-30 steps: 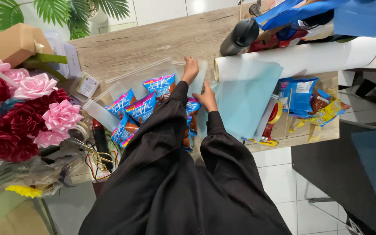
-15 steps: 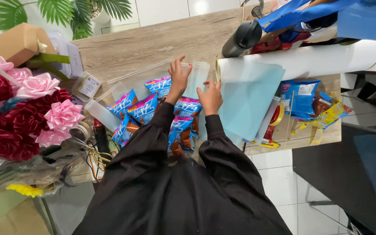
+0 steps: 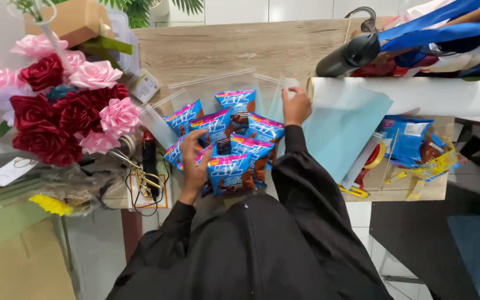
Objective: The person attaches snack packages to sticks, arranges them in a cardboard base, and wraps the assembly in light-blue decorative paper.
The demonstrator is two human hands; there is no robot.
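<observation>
Since half a second ago, both hands have shifted: the left hand (image 3: 195, 164) has dropped onto the blue snack packets (image 3: 234, 139) fanned on the wooden worktop (image 3: 223, 50), fingers closed on one packet's edge. Further right, the right hand (image 3: 296, 105) pinches the clear plastic sheet (image 3: 276, 91) beside the pale blue paper (image 3: 345, 130).

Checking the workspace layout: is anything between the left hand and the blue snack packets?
Nothing visible does: the left hand already rests on the blue snack packets. The right hand touches the clear plastic sheet beside them.
</observation>
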